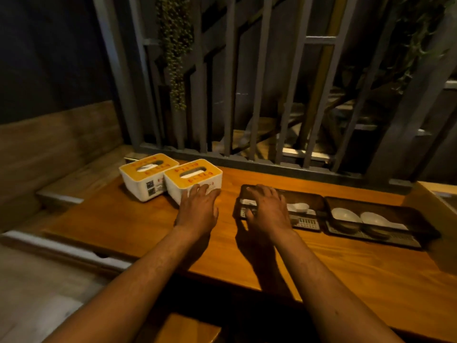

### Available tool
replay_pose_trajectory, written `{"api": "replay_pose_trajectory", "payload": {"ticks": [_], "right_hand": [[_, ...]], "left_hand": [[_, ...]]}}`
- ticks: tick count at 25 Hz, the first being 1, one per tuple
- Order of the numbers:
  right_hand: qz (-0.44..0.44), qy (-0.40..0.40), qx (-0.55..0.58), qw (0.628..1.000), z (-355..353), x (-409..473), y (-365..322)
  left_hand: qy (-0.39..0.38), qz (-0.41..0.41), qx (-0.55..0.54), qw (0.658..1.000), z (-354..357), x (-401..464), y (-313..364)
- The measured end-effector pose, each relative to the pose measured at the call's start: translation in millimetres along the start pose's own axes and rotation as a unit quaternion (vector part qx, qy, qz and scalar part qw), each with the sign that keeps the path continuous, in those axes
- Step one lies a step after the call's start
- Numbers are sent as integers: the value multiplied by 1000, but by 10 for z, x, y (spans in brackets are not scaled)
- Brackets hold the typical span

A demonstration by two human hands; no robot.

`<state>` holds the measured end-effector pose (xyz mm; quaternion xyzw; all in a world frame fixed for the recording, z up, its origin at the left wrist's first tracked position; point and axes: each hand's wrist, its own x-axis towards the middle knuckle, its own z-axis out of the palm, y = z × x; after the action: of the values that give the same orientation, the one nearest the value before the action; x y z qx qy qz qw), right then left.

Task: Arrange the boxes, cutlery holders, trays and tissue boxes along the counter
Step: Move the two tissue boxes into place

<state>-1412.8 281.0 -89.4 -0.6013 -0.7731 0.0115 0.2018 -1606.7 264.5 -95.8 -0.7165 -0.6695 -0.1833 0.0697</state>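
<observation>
On wooden counter (128,226), boxy white tissue box (195,181), dark tray (314,198)

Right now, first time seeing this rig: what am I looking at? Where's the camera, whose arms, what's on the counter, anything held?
There is no machine here: a person wears one wide-angle camera on the head, looking forward and down, so the two bare arms are their own. The wooden counter runs along a metal grille. On it stand two white tissue boxes with orange tops, the left tissue box and the right tissue box, side by side. Further right lie two dark trays: the near tray with a white spoon, and the far tray with two white bowls. The left hand rests with straight fingers against the right tissue box; the right hand lies over the near tray. Nothing is lifted.
</observation>
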Motion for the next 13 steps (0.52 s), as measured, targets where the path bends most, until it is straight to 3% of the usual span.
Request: {"api": "replay_pose_trajectory", "payload": {"ticks": [6,11,13], "right_hand": [[-34,-44,-4,998,238,306,-548],[24,-29,16,999,307,626,-750],[43,-30,2,999,381,711,-857]], "left_hand": [[-30,-53,31,998,-90,371,-587],[-118,-52,24,991,71,592,-838],[-114,-25,14,993,157,607,-936]]}}
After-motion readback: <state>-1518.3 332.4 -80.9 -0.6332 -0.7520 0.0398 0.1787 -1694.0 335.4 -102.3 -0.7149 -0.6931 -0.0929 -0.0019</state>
